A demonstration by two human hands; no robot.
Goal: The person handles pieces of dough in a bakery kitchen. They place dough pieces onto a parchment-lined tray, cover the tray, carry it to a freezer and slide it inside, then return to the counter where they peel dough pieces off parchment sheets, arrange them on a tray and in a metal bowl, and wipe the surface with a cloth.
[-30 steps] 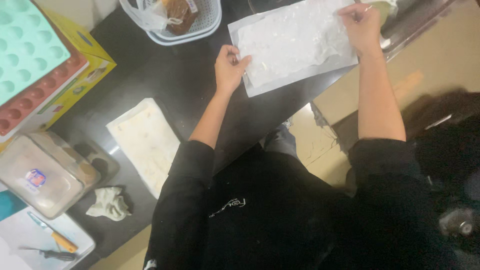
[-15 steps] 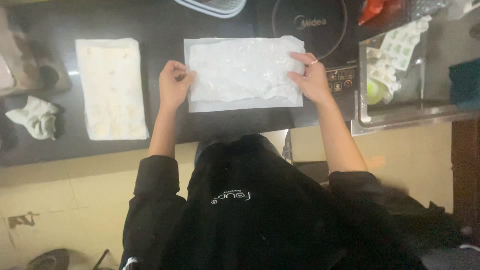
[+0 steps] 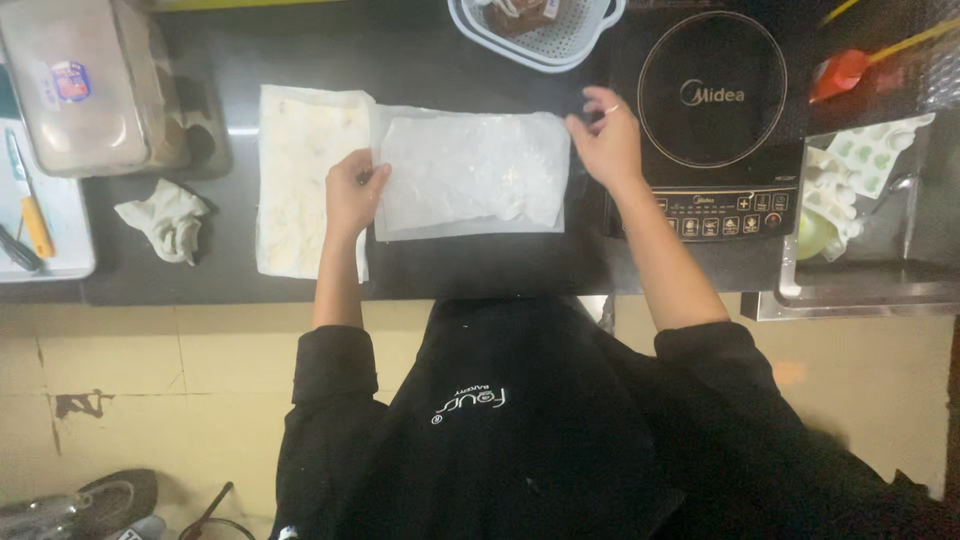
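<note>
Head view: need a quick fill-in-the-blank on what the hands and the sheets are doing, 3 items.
1. The left hand grips the ____ edge of the translucent sheet.
2. The pale flat dough sheet lies to the ____ of the translucent sheet.
3. The right hand is beside the black ____ cooktop.

Missing words: left; left; induction

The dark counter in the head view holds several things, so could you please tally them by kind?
Flat white sheets: 2, the clear bagged sheet held by the left hand and right hand, and the bare sheet beside it
Crumpled cloths: 1
Lidded containers: 1
White baskets: 1
Induction cooktops: 1
Total: 6
</note>
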